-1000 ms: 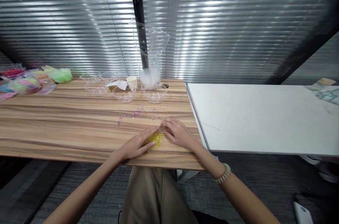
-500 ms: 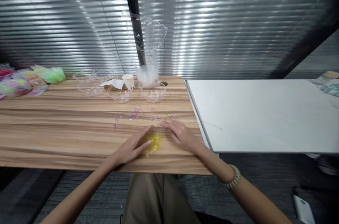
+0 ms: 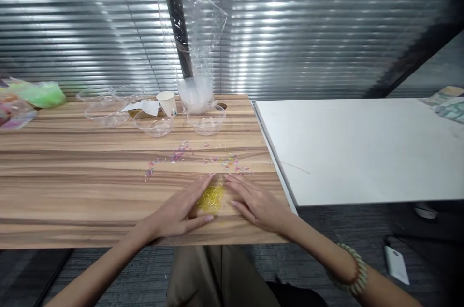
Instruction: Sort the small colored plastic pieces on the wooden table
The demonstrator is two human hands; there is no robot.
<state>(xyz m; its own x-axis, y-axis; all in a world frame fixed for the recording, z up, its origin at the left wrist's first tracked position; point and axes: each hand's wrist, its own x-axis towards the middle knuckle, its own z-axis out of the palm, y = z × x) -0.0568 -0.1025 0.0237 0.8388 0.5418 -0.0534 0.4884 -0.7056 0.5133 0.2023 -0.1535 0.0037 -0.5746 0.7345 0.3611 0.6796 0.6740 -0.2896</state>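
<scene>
A small heap of yellow beads (image 3: 210,198) lies on the wooden table near its front edge. My left hand (image 3: 181,208) rests on its edge along the left side of the heap, fingers stretched out and thumb reaching below the beads. On the other side, my right hand (image 3: 255,200) lies with fingers extended, touching the tabletop. Neither hand grips anything. Beyond my fingertips, pink and mixed beads (image 3: 228,161) are scattered, and a trail of pink and purple beads (image 3: 177,152) runs off to the left.
Clear plastic bowls (image 3: 206,121) stand at the back, beside a paper cup (image 3: 167,102) and a clear bag with white contents (image 3: 197,94). Colourful packets (image 3: 39,94) lie far left. A white table (image 3: 355,152) adjoins on the right, with a thin thread on it.
My right hand has drawn back toward me, uncovering mixed beads beyond it. My left hand stays beside the yellow heap, which looks more gathered. The view has shifted slightly.
</scene>
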